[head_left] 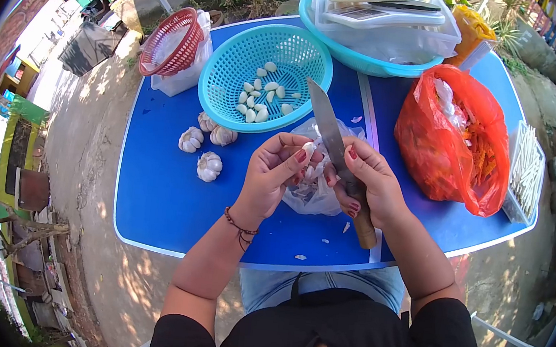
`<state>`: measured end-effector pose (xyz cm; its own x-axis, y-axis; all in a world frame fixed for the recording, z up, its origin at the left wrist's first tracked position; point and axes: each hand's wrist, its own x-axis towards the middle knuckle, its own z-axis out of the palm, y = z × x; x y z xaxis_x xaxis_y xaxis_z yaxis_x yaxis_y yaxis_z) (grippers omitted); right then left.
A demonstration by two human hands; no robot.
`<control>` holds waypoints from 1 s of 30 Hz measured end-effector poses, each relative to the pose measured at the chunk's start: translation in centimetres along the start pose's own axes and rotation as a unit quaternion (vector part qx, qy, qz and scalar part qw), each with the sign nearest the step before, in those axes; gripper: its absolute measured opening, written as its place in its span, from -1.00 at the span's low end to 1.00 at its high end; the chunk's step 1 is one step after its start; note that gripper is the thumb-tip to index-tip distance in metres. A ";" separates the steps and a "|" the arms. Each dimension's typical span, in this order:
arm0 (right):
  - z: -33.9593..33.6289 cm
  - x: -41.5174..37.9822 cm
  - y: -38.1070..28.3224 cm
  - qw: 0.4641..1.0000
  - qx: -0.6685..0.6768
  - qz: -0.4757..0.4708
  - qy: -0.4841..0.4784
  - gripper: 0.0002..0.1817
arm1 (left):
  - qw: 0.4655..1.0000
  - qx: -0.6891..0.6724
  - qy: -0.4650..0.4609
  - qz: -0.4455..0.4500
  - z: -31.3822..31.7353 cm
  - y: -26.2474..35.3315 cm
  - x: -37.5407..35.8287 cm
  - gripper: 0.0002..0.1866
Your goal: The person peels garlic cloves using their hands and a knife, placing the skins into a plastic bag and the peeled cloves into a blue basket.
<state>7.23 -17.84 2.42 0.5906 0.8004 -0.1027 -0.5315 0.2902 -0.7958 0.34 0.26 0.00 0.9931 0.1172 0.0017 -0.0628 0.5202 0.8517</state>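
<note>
My left hand [282,165] pinches a pale garlic clove [309,148] between thumb and fingers. My right hand [366,181] is wrapped around the wooden handle of a knife [328,121], whose wide blade points up and away from me, close beside the clove. Beneath both hands lies a clear plastic bag [316,201] with scraps of skin in it. Several peeled cloves [262,96] rest in the turquoise basket [215,72] beyond my left hand. Whole garlic bulbs [209,166] sit on the blue table [159,208] to the left.
A red plastic bag [427,169] stands on the right, next to a box of white sticks [527,166]. At the back, a turquoise basin [371,65] holds clear plastic containers [400,41]. A small red basket [172,47] sits on a white tub [183,79] at the back left.
</note>
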 end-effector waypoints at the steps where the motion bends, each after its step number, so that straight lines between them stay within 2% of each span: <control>1: 0.2 0.0 -0.1 1.000 -0.008 -0.003 0.007 -0.67 | 1.000 0.005 0.005 0.002 0.0 -0.1 -0.1 -0.76; 13: 0.2 0.1 0.3 0.990 -0.105 -0.077 0.045 -0.66 | 0.999 -0.035 0.004 0.007 0.5 0.2 0.0 -0.78; 22: 0.1 0.2 0.6 0.979 -0.157 -0.118 0.061 -0.63 | 0.999 0.024 0.026 0.029 0.5 -0.6 0.2 -0.62; 30: 0.0 0.2 1.0 0.972 -0.176 -0.147 0.060 -0.62 | 0.997 -0.033 0.036 0.054 0.7 -0.4 0.3 -0.68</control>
<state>6.78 -17.37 1.61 0.7628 0.6376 0.1072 -0.1016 0.2820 -0.9540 0.77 -0.48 0.06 0.9709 0.2339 0.0522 -0.1774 0.5551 0.8127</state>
